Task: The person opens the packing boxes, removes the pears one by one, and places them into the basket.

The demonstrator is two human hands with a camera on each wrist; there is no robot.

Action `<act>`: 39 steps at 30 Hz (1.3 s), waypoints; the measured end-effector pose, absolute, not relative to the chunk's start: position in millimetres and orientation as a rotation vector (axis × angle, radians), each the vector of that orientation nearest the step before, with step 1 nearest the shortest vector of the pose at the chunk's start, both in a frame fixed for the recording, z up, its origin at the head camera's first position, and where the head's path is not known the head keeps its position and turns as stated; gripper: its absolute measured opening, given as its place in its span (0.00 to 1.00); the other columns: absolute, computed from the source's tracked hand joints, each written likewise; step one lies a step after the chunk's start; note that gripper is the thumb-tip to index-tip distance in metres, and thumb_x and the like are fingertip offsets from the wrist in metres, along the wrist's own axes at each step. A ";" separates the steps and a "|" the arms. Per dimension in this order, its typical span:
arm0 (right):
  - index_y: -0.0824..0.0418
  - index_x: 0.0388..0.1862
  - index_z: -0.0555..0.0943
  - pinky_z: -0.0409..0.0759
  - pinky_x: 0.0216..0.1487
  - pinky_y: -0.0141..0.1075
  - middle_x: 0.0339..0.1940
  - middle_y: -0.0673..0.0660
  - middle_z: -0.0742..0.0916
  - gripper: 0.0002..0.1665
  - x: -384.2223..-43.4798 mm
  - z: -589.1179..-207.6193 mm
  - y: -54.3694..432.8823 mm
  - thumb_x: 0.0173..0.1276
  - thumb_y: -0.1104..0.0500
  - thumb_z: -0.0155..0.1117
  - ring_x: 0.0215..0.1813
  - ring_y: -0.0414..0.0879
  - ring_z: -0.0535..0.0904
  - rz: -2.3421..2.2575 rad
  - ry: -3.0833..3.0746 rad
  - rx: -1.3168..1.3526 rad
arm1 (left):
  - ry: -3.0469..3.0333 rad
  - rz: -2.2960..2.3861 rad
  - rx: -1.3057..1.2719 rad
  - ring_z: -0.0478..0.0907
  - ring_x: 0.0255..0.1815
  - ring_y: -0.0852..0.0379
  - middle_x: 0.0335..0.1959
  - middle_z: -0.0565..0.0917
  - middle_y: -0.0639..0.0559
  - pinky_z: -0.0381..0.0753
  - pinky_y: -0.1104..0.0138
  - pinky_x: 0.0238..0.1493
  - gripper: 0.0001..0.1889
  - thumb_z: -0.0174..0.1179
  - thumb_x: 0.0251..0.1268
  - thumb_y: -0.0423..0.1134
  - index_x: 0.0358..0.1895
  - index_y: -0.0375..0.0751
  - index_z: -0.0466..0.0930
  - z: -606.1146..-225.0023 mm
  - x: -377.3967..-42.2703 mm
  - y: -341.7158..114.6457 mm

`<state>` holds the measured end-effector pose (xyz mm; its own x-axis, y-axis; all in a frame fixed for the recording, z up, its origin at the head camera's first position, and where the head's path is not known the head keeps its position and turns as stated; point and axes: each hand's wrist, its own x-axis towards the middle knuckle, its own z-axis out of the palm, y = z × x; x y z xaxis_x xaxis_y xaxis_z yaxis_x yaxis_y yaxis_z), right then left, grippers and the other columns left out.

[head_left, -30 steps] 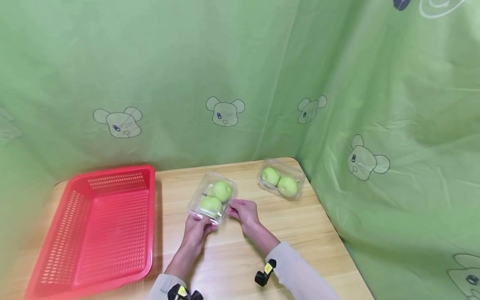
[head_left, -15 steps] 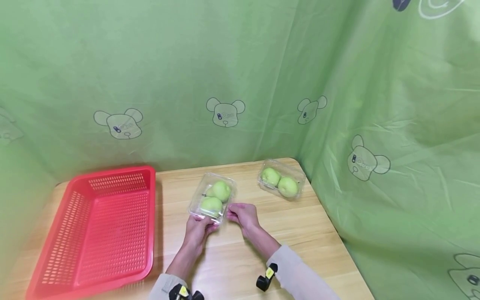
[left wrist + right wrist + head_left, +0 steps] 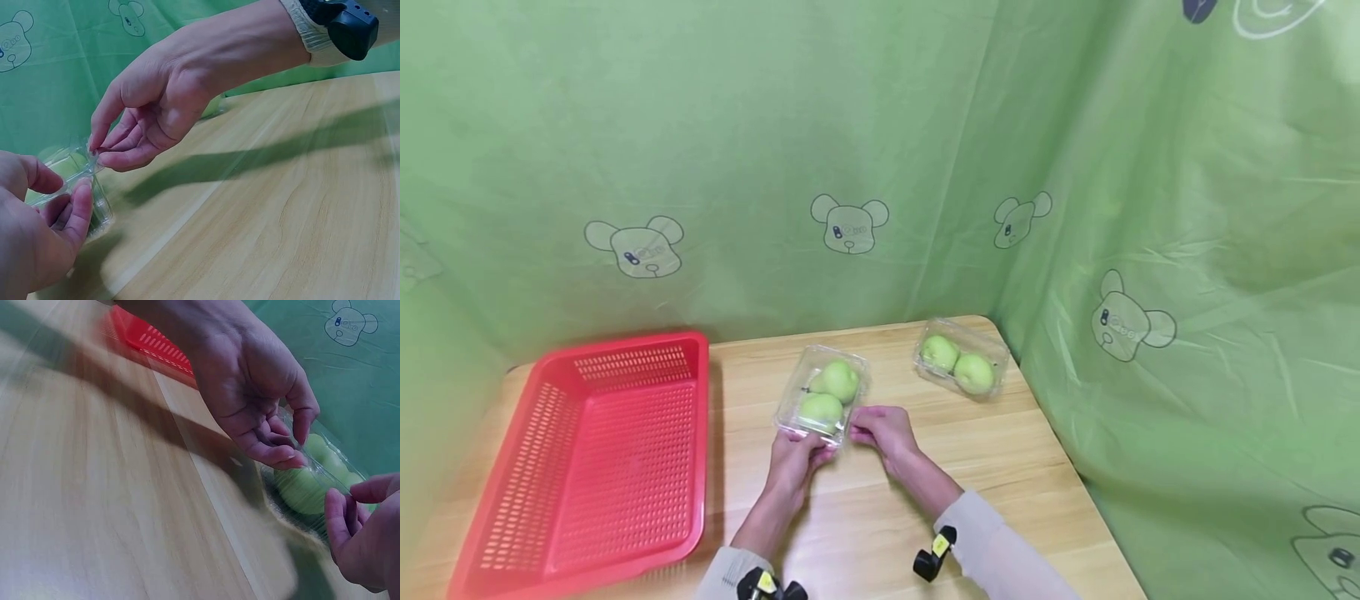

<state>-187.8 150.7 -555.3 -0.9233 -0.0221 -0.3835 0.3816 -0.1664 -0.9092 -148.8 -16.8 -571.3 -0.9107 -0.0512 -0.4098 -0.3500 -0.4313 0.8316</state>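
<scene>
A clear plastic clamshell box (image 3: pixel 795 398) with green apples (image 3: pixel 821 412) inside lies on the table in the head view. My left hand (image 3: pixel 792 463) pinches the rim along its near edge between thumb and fingers. At the near right corner, my right hand (image 3: pixel 886 432) pinches the same rim with thumb and fingertips. Both wrist views show the two hands at the box edge, the left hand (image 3: pixel 37 212) nearest in one and the right hand (image 3: pixel 369 534) in the other. In the right wrist view a green apple (image 3: pixel 303 490) shows through the ribbed wall.
A second clear box (image 3: pixel 973 337) with two green apples stands at the back right of the wooden table (image 3: pixel 1000 467). A large red plastic basket (image 3: pixel 625 467) takes up the left side. Green curtains (image 3: pixel 737 150) hang behind and to the right.
My right hand has shifted slightly left and toward me along the box rim. The left hand keeps its hold, and the box stays almost in place.
</scene>
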 end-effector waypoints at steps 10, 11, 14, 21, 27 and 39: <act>0.82 0.53 0.79 0.91 0.37 0.29 0.29 0.55 0.89 0.16 -193.5 -555.8 156.2 0.68 0.73 0.64 0.29 0.40 0.87 -2.103 1.855 0.314 | 1.521 2.467 -0.552 0.85 0.34 0.57 0.49 0.82 0.42 0.92 0.66 0.43 0.35 0.53 0.62 0.20 0.74 0.33 0.58 -574.2 -147.1 -15.4; 0.82 0.52 0.79 0.91 0.37 0.29 0.29 0.55 0.89 0.16 -193.7 -555.2 156.5 0.68 0.73 0.64 0.29 0.40 0.87 -2.091 1.862 0.309 | 1.523 2.469 -0.550 0.85 0.34 0.57 0.49 0.82 0.42 0.92 0.66 0.43 0.34 0.53 0.63 0.20 0.74 0.32 0.58 -574.4 -146.8 -15.2; 0.81 0.51 0.80 0.91 0.37 0.30 0.30 0.56 0.89 0.14 -194.4 -553.3 157.2 0.69 0.73 0.63 0.29 0.40 0.86 -2.055 1.878 0.301 | 1.529 2.471 -0.555 0.85 0.34 0.57 0.48 0.82 0.42 0.92 0.66 0.43 0.34 0.53 0.65 0.21 0.75 0.33 0.58 -574.0 -145.8 -15.0; 0.81 0.49 0.81 0.92 0.38 0.31 0.28 0.55 0.89 0.13 -194.4 -550.9 158.8 0.69 0.73 0.62 0.28 0.40 0.86 -2.014 1.893 0.286 | 1.527 2.466 -0.553 0.85 0.35 0.57 0.47 0.83 0.42 0.93 0.66 0.45 0.33 0.53 0.66 0.22 0.74 0.32 0.58 -573.0 -144.7 -14.3; 0.79 0.51 0.81 0.93 0.42 0.34 0.30 0.55 0.89 0.13 -195.0 -550.1 160.5 0.70 0.72 0.61 0.30 0.41 0.87 -1.991 1.886 0.274 | 1.523 2.464 -0.552 0.85 0.35 0.57 0.45 0.83 0.43 0.93 0.65 0.46 0.31 0.53 0.69 0.23 0.74 0.32 0.58 -572.9 -144.5 -14.2; 0.80 0.56 0.77 0.91 0.37 0.30 0.32 0.57 0.87 0.16 -192.8 -547.1 157.7 0.74 0.72 0.55 0.30 0.41 0.85 -1.940 1.880 0.224 | 1.512 2.463 -0.576 0.86 0.33 0.57 0.38 0.83 0.45 0.93 0.62 0.48 0.26 0.52 0.67 0.23 0.67 0.30 0.60 -573.0 -146.1 -13.0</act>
<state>-192.8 157.7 -547.1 -0.8956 -0.1897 -0.4023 0.4081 0.0092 -0.9129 -146.1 -13.0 -573.0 -0.9055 -0.0365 -0.4228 -0.3604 -0.4597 0.8116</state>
